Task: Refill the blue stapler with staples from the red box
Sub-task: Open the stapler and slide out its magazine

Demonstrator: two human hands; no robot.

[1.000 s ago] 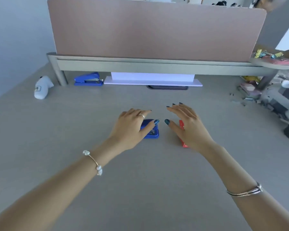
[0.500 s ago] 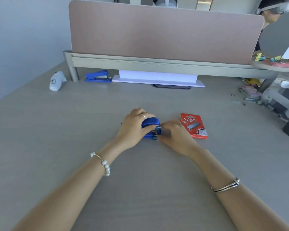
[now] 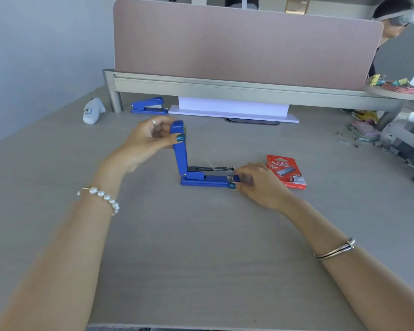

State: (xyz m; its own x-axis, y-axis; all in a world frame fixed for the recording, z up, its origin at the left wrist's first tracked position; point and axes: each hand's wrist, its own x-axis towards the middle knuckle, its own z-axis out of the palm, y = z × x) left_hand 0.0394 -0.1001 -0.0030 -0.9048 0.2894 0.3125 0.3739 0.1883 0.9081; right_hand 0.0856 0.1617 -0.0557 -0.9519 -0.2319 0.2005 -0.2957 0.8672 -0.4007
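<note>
The blue stapler (image 3: 202, 180) sits on the desk in the middle, its top cover swung upright and the metal staple channel showing along the base. My left hand (image 3: 151, 137) pinches the raised cover near its tip. My right hand (image 3: 256, 181) grips the front end of the stapler's base, pressing it to the desk. The red box (image 3: 286, 171) of staples lies flat and closed just right of my right hand, close to my knuckles.
A second blue stapler (image 3: 150, 106) rests at the back by the divider post, a white device (image 3: 92, 112) to its left. A white shelf (image 3: 232, 108) sits under the pink divider (image 3: 244, 44). Loose staples and clutter (image 3: 368, 137) lie at the right; a person stands behind.
The stapler was shut under both hands; now my left hand has lifted its cover upright while my right hand holds the base's front end. The view shifted closer.
</note>
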